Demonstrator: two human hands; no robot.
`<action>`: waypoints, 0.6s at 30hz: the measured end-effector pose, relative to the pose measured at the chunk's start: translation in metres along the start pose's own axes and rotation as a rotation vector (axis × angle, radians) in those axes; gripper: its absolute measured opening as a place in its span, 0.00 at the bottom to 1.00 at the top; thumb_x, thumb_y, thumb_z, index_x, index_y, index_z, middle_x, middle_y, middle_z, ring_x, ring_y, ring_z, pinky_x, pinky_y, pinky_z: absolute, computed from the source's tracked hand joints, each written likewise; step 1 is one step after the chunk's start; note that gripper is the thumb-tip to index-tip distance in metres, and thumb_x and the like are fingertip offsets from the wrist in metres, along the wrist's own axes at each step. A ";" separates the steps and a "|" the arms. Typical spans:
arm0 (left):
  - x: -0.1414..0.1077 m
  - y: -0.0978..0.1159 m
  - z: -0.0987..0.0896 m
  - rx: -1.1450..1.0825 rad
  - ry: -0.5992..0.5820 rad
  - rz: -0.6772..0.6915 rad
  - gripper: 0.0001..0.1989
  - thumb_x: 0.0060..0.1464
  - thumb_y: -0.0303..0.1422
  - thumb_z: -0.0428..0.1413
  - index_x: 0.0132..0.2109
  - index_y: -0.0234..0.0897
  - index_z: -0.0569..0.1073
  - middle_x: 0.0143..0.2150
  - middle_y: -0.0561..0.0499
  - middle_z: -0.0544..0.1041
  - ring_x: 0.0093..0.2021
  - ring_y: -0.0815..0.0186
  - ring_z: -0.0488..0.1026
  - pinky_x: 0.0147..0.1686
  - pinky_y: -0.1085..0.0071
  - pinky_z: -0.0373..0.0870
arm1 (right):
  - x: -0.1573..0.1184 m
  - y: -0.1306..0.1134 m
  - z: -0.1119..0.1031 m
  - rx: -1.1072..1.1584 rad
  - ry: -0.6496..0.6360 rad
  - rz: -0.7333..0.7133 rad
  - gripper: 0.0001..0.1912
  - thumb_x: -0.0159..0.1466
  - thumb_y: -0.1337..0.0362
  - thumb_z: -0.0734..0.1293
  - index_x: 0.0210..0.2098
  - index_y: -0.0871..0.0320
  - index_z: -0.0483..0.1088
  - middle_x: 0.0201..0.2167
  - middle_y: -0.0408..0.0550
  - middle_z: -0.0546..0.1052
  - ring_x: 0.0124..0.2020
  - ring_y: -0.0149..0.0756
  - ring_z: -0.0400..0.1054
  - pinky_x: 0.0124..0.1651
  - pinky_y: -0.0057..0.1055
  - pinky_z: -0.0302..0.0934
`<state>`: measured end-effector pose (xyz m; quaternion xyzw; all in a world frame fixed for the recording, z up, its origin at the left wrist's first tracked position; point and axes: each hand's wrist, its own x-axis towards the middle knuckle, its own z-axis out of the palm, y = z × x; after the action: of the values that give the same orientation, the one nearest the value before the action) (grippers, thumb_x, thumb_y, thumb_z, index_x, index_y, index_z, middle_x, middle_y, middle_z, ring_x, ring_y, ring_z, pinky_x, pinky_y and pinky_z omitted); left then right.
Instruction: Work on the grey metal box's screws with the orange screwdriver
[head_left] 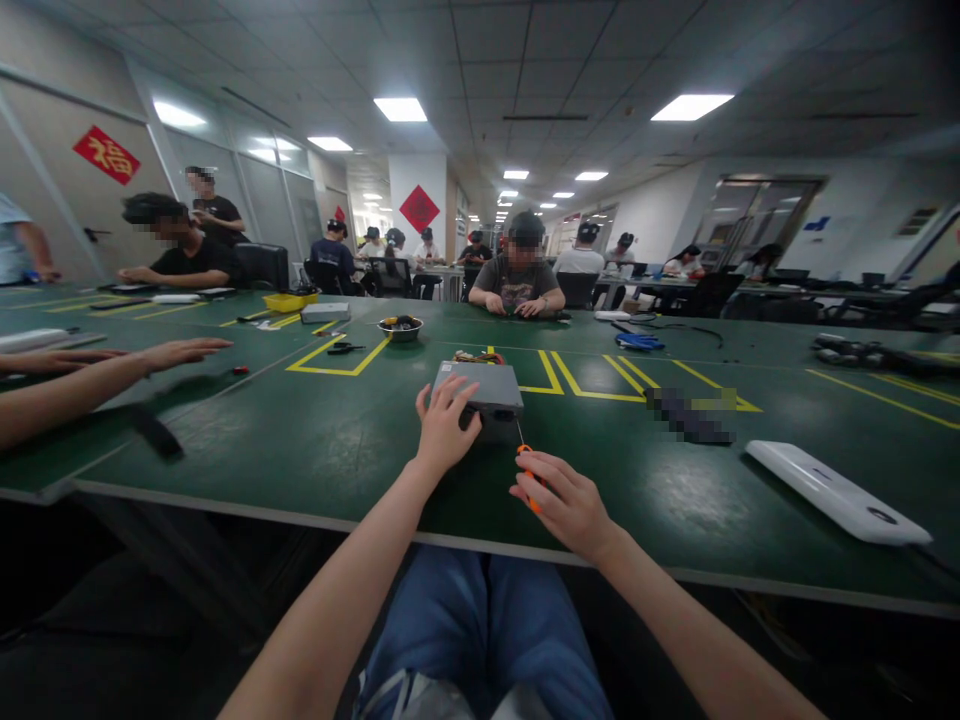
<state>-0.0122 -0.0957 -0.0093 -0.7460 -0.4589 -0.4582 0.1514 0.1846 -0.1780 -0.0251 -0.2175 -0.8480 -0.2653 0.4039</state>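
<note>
A grey metal box that looks like a computer power supply [487,385] lies on the green table in front of me, with coloured wires [480,357] at its far side. My left hand [448,425] grips its near left corner, fingers over the top and thumb at the near face. In my right hand [564,500] is an orange-handled screwdriver [531,480]. Its thin shaft points up and away, with the tip at the box's near right corner. Whether the tip sits in a screw is too small to tell.
A metal bowl [400,328] of small parts stands beyond the box to the left. At right lie a white power bank-like device [836,490] with a cable and a blurred dark object [690,415]. Another person's hands [176,355] reach in from the left; one person sits opposite.
</note>
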 end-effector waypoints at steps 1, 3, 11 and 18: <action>0.000 -0.003 0.001 0.007 -0.017 -0.026 0.20 0.51 0.33 0.54 0.53 0.46 0.66 0.57 0.50 0.67 0.60 0.59 0.60 0.60 0.56 0.45 | -0.001 0.000 0.000 0.008 -0.015 -0.001 0.12 0.60 0.71 0.65 0.44 0.56 0.66 0.44 0.53 0.74 0.50 0.40 0.67 0.48 0.37 0.68; 0.000 -0.005 0.005 0.010 -0.065 -0.031 0.20 0.50 0.35 0.55 0.52 0.48 0.67 0.57 0.51 0.67 0.59 0.59 0.60 0.59 0.56 0.45 | -0.002 0.000 0.000 0.016 -0.049 -0.005 0.13 0.61 0.73 0.62 0.45 0.57 0.66 0.44 0.54 0.73 0.51 0.40 0.66 0.49 0.38 0.68; 0.000 0.001 0.013 -0.018 -0.040 -0.097 0.14 0.51 0.38 0.56 0.46 0.50 0.71 0.51 0.54 0.72 0.54 0.61 0.64 0.60 0.55 0.43 | 0.000 -0.003 0.000 -0.054 -0.027 0.033 0.17 0.60 0.76 0.60 0.48 0.60 0.66 0.44 0.55 0.74 0.51 0.41 0.66 0.51 0.38 0.68; 0.001 0.003 0.013 -0.031 -0.030 -0.137 0.13 0.49 0.37 0.57 0.44 0.49 0.71 0.50 0.53 0.72 0.54 0.60 0.63 0.60 0.54 0.43 | 0.001 -0.003 0.004 0.153 -0.077 -0.056 0.16 0.61 0.74 0.62 0.49 0.60 0.65 0.49 0.55 0.72 0.57 0.42 0.61 0.54 0.39 0.65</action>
<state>-0.0025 -0.0885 -0.0146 -0.7218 -0.5040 -0.4633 0.1013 0.1803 -0.1776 -0.0274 -0.1722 -0.8864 -0.2026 0.3790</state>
